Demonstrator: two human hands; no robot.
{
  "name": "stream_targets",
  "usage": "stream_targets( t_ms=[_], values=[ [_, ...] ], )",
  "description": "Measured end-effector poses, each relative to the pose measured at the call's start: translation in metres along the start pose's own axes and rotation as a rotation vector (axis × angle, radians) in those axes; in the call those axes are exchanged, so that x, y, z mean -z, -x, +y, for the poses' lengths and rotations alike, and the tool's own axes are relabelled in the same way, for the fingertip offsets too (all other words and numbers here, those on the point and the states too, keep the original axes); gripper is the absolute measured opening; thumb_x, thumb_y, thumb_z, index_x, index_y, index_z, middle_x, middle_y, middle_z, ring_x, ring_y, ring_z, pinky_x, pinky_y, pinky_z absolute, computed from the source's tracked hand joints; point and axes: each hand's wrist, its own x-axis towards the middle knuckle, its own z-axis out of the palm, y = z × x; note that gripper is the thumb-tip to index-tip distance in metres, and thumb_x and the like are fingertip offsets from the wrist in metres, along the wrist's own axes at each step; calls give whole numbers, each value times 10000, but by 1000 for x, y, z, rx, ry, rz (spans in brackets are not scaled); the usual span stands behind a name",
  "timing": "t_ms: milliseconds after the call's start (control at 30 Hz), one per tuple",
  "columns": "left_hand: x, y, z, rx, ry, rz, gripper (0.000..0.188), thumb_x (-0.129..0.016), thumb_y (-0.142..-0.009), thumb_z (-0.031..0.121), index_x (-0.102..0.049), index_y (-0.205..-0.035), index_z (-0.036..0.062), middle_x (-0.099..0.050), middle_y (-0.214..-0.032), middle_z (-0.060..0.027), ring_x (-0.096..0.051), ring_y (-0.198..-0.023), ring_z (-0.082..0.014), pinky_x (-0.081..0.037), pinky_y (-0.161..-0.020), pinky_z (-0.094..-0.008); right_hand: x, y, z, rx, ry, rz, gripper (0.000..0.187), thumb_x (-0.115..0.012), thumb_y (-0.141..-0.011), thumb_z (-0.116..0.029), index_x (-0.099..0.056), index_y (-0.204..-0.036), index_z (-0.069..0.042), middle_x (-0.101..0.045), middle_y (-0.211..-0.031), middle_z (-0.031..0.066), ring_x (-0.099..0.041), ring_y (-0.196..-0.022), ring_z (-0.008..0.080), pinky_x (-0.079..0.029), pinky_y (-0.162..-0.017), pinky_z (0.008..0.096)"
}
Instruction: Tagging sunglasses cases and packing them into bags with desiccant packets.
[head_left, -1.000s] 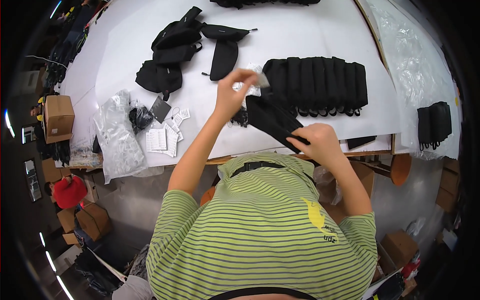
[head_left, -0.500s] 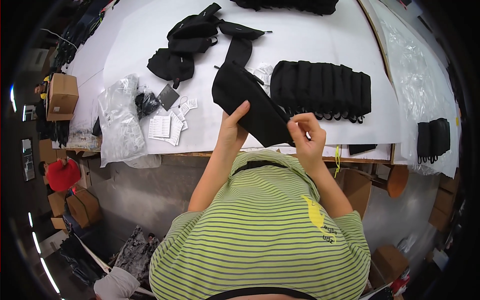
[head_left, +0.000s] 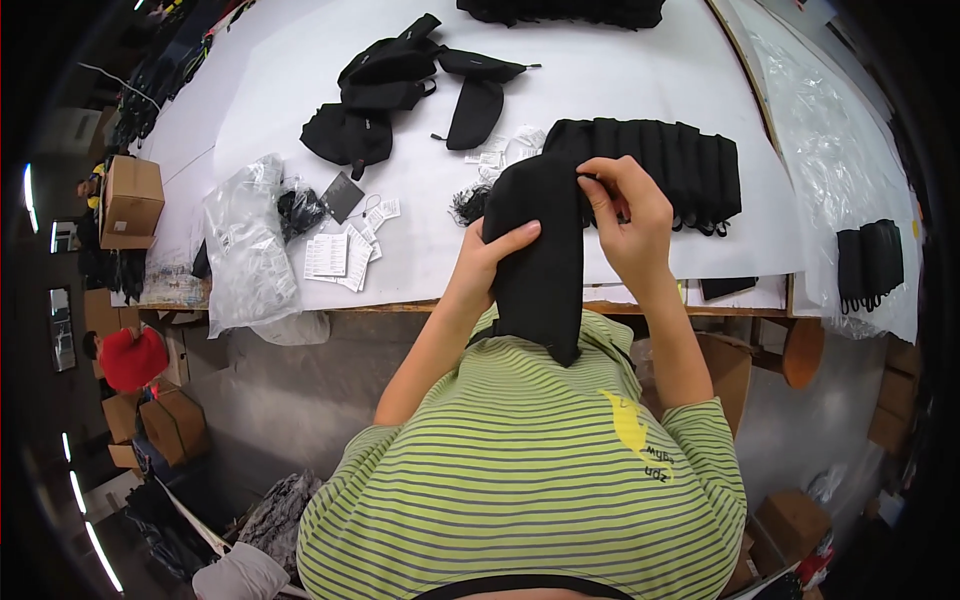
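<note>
A black fabric pouch (head_left: 538, 265) hangs upright in front of my chest, above the table's near edge. My left hand (head_left: 478, 265) grips its left side, thumb lying across the front and the other fingers hidden behind. At the pouch's upper right edge, my right hand (head_left: 635, 220) is closed in a pinch on a small dark bit, perhaps a zipper pull; I cannot make it out clearly. Just beyond the hands stands a tight row of black pouches (head_left: 655, 165) with small loops along the near side. Several loose black pouches (head_left: 385, 75) lie in a heap farther left.
White printed tags (head_left: 345, 255), a dark square card (head_left: 342, 197) and a clear plastic bag (head_left: 245, 240) lie at the left of the white table (head_left: 430, 240). More black pouches (head_left: 870, 265) rest on plastic at the right. A wooden stool (head_left: 803, 352) stands below the edge.
The pouch has swung from a slant to upright and come slightly nearer me. My right hand has moved from its lower end up to the upper right edge.
</note>
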Motion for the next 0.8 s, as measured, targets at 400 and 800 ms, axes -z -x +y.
stream_targets(
  t_ms=[400, 800],
  values=[
    [24, -29, 21, 64, 470, 49, 262, -591, -857, 252, -635, -924, 3, -668, -827, -88, -651, -682, -180, -540, -637, -280, 3, 36, -42, -155, -303, -269, 117, -667, -725, 15, -625, -819, -41, -544, -667, 50, -497, -576, 167, -383, -470, 262],
    [11, -59, -1, -111, 112, 229, 312, -602, -852, 181, -553, -1098, -4, -624, -1009, -82, -620, -902, -184, -520, -759, -306, 0, 45, -9, -83, 256, -373, 560, -704, -720, -283, -504, -1230, -165, -434, -1202, 165, -455, -1065, 333, -343, -933, 432]
  ],
)
